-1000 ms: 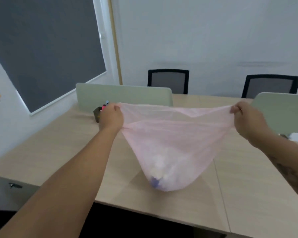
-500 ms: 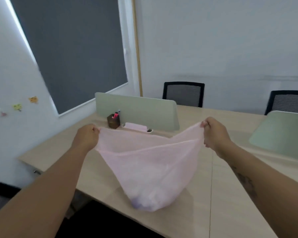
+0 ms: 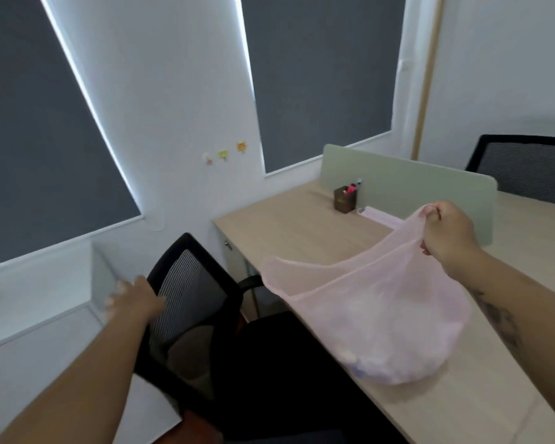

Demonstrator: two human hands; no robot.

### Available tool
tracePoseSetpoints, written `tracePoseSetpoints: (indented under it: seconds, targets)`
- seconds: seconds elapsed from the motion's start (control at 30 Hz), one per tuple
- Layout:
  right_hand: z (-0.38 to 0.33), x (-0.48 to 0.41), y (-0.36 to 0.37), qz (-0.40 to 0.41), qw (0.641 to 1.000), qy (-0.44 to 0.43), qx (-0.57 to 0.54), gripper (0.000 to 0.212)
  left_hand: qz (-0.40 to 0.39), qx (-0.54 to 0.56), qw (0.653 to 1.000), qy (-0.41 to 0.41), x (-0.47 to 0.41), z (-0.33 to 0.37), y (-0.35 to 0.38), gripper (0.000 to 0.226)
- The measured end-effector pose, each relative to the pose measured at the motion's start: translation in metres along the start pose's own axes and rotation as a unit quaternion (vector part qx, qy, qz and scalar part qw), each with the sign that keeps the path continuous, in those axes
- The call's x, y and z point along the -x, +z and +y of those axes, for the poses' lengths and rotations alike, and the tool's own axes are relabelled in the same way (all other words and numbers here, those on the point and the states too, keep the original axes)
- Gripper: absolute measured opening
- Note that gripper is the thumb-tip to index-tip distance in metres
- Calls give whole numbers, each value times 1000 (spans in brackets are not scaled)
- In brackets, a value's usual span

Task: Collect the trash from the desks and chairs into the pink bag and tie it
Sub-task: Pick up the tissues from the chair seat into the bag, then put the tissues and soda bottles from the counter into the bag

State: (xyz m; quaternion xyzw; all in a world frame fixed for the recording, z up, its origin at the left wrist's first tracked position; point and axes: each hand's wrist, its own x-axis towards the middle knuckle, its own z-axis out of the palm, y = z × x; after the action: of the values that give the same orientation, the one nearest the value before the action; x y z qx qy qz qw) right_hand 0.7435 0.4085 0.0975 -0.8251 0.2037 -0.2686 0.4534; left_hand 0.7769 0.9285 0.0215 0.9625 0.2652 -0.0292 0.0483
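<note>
Pink bag, no legible writing

No text, label, brand or number can be read anywhere. The small stickers on the wall, up beyond the left hand, are too blurred to tell.

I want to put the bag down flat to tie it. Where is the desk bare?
The desk is bare from its left edge to the brown pen holder, in front of the green divider. The near strip right of the pink bag is also bare. It is crowded by the black chair, and pink items lie at the divider's foot.
</note>
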Motion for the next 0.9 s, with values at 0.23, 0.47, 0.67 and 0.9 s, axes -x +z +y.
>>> tracePoseSetpoints:
  seconds: [0.23,0.47,0.67,0.9]
  targets:
    - [1,-3,0,7,1000,6,17,27,-5,117,993,-16,20,-32,61,39]
    - [-3,2,-1,10,1000,-5,27,31,14,175,984,12,68,-6,58,41]
    - [-6,5,9,-1,1000,5,10,36,-24,346,938,10,112,36,84,61]
    - [-7,4,-6,12,1000,21,-10,34,-92,334,938,22,147,113,79,78]
